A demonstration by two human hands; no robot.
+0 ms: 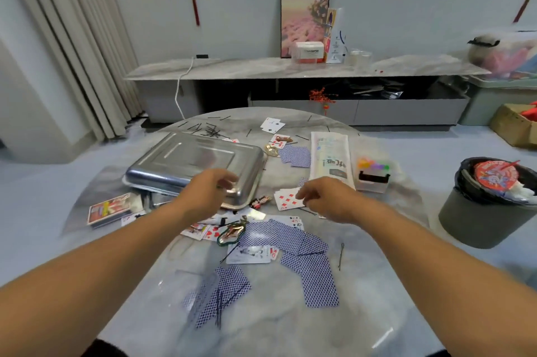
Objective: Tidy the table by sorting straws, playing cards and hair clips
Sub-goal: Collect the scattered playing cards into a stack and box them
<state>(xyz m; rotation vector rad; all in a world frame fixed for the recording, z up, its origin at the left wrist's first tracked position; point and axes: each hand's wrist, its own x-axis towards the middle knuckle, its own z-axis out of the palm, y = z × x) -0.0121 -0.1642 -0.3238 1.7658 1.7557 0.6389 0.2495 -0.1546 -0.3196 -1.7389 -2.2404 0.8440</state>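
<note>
My right hand pinches a face-up diamonds card on the worktop, my left hand hangs loosely curled over the steel tray, and blue-backed cards lie just below both, their print unreadable.

Readable markings from my remote view

I make out "sonic" on the white box on the far shelf, and red diamond pips on a face-up card; the straw packet's print is too blurred.
</note>
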